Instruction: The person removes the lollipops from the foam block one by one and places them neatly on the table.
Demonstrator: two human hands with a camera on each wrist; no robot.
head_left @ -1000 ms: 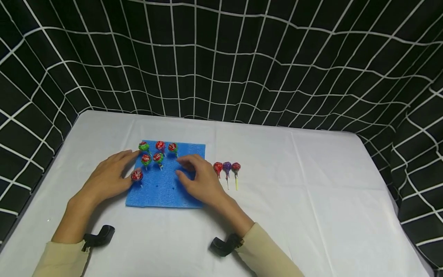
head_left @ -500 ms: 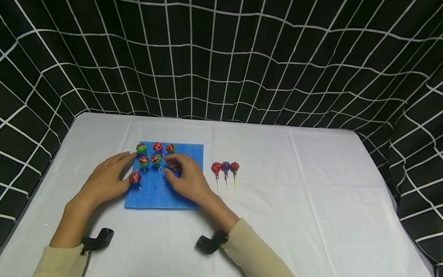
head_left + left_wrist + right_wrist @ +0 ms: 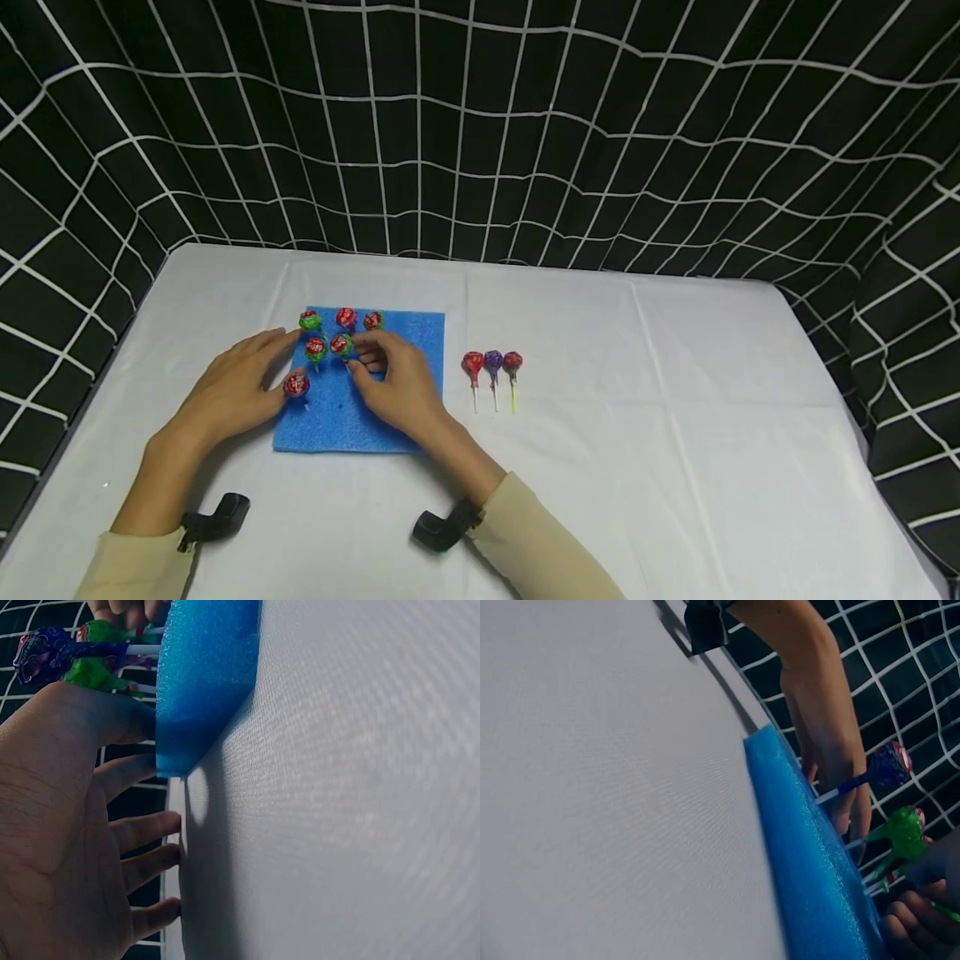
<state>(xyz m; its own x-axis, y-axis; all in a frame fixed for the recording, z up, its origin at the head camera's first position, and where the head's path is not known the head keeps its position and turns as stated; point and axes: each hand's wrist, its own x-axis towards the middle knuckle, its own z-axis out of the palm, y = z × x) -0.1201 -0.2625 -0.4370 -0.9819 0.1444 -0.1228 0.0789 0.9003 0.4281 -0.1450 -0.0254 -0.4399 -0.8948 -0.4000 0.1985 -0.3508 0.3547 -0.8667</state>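
A blue foam board [image 3: 315, 429] lies on the table with several wrapped lollipops standing in it by their sticks. At its left edge is my left hand [image 3: 236, 387], fingers spread and thumb near the front lollipop [image 3: 296, 383]; in the left wrist view its fingertips [image 3: 171, 855] reach down to the cloth. My right hand [image 3: 397, 387] is over the board, thumb and index finger pinching the red-and-green lollipop [image 3: 341, 344] at the right of the middle row. In the right wrist view, curled fingers [image 3: 922, 922] are beside the green wrapper [image 3: 906, 834]. Its pinching fingertips are partly hidden.
Right of the board, a red lollipop [image 3: 473, 362], a purple lollipop [image 3: 492, 360] and a dark red lollipop [image 3: 513, 362] lie in a row on the white tablecloth [image 3: 637, 458]. A black curtain with a white grid [image 3: 480, 125] surrounds the table's back and sides.
My right hand has moved left across the board, up to the lollipop in the middle row. My left hand stays at the board's left edge.
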